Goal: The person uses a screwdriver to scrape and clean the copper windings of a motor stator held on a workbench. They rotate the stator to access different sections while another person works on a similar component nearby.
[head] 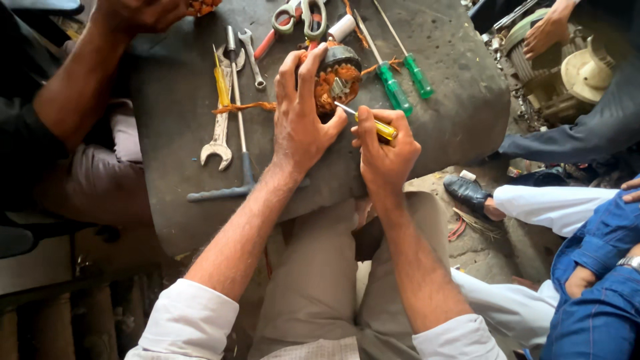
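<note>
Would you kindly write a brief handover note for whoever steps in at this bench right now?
Left hand: gripping the motor stator with copper windings, held on the dark work surface.
Right hand: holding a yellow-handled screwdriver, tip in the windings.
Nearby: two green screwdrivers, wrenches, T-handle tool, scissors.
Done: cannot tell.
Left: the screwdriver work on the windings is under way.

No packages, no signs, no screens in view, no label that can be made out on anything here, the far corners too crowded and blurred to rule out a small sticker
</note>
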